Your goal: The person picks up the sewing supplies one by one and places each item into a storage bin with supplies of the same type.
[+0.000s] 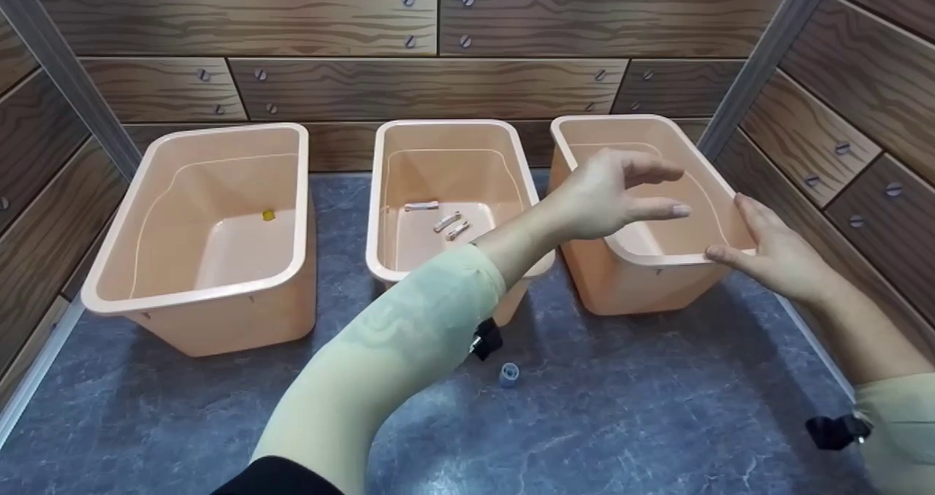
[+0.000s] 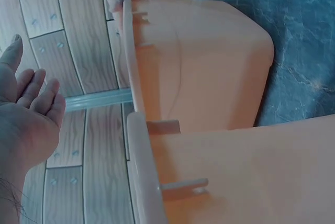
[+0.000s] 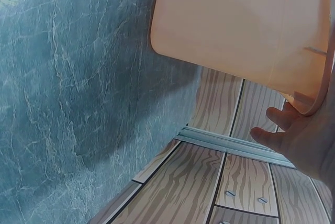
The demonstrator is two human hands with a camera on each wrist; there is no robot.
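Note:
My left hand (image 1: 610, 196) hovers over the right-hand peach plastic bin (image 1: 657, 287), its thumb and fingers extended and apart with nothing between them. In the left wrist view the left hand (image 2: 31, 109) shows its palm and loosely bent fingers, away from the bin rims. My right hand (image 1: 781, 254) grips that same bin at its near right corner, thumb on the rim. Seen from the right wrist, fingers of the right hand (image 3: 303, 140) lie under the rim against the outer wall (image 3: 235, 20). Part of the bin's inside is hidden behind my left hand.
A middle bin (image 1: 378, 210) holds three small whitish sticks with coppery ends (image 1: 447, 222). The left bin (image 1: 197, 301) has a small yellow piece (image 1: 268, 215) inside. A small blue cylindrical piece (image 1: 509, 374) stands on the blue marbled surface (image 1: 599, 407). Wood-patterned walls (image 1: 329, 17) enclose the area.

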